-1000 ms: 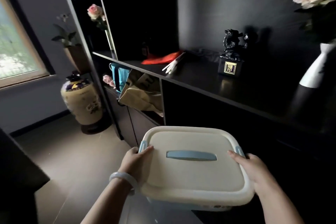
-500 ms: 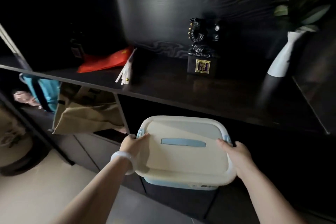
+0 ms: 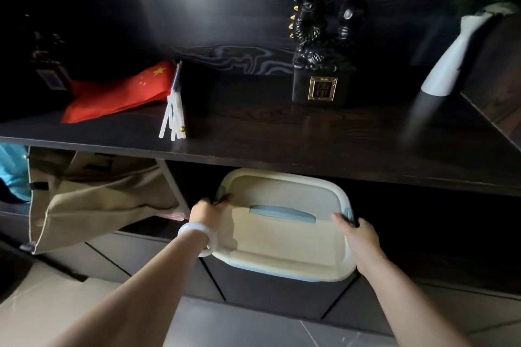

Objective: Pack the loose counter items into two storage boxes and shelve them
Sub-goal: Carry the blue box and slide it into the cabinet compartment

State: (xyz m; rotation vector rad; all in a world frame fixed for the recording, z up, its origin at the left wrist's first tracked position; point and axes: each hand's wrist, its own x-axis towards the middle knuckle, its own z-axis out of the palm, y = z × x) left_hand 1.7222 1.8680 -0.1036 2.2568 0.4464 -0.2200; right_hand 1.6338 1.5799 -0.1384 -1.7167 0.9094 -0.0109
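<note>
A cream plastic storage box [image 3: 282, 242] with a pale blue lid handle [image 3: 282, 213] sits partway in the open compartment below the dark wood-grain shelf board [image 3: 282, 132]. Its far end is under the board and its near end juts out towards the person. The left hand [image 3: 210, 210] grips the lid's left rim by a blue-grey side latch [image 3: 220, 194], fingers curled round the edge; a white bangle [image 3: 197, 236] circles that wrist. The right hand [image 3: 359, 236] grips the right rim, thumb laid on the lid and fingers wrapped down the side. The compartment is dark, so I cannot tell whether the box rests on its floor or is carried.

On the shelf board, a bundle of red flags on white sticks [image 3: 121, 93] lies at the left. A black dragon figurine on a block with a gold plaque [image 3: 321, 65] stands mid-shelf, and a white tapered vase [image 3: 451, 65] stands to the right. In the compartment left of the box a beige canvas bag [image 3: 98, 200] slumps, with a bright blue bag [image 3: 11, 172] beside it at the left edge.
</note>
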